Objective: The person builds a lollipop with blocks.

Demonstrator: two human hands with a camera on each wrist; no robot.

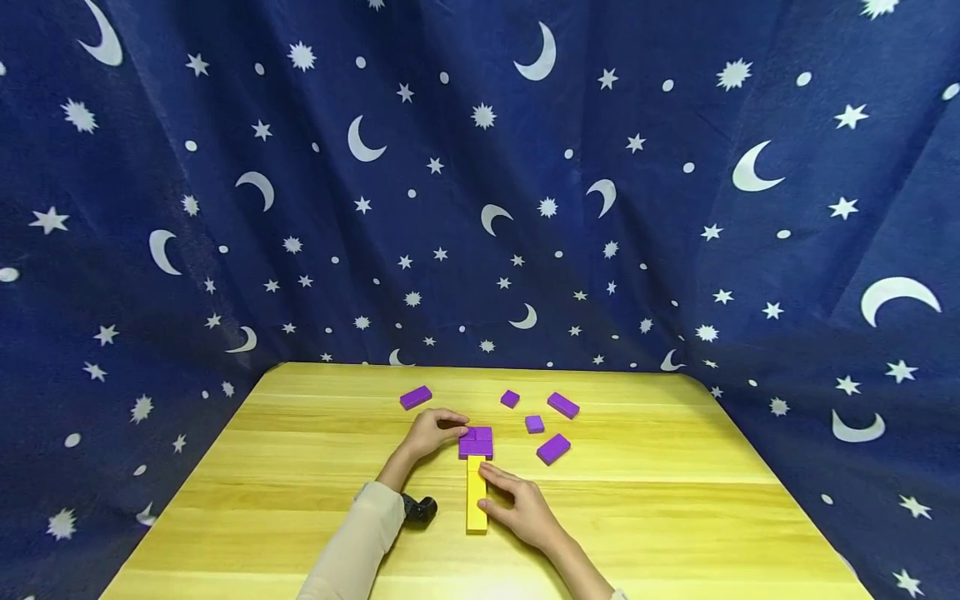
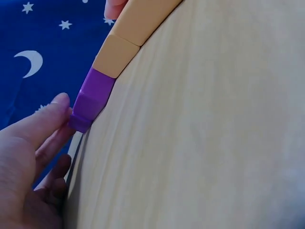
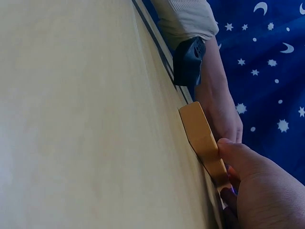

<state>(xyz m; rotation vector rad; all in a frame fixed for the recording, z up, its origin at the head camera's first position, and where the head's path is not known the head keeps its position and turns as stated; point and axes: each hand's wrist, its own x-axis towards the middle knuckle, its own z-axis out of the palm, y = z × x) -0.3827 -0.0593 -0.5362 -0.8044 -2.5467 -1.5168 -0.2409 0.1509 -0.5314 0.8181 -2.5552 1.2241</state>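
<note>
Several purple blocks (image 1: 476, 448) lie side by side in a square group at the middle of the table. A row of yellow blocks (image 1: 476, 504) runs from them toward the near edge, one short piece and one long. My left hand (image 1: 429, 432) is at the far left corner of the purple group; its thumb and forefinger touch the edge there. In the left wrist view the thumb (image 2: 55, 107) meets the end of a purple block (image 2: 93, 95). My right hand (image 1: 521, 508) rests against the right side of the yellow row, thumb and fingers lightly extended.
Loose purple blocks lie farther back: a long one (image 1: 416, 397) on the left, others (image 1: 563, 405) on the right, including a small square block (image 1: 534, 424). A black device (image 1: 420, 510) is on my left wrist. Behind the wooden table (image 1: 300, 467) hangs a blue star-patterned curtain (image 1: 480, 208).
</note>
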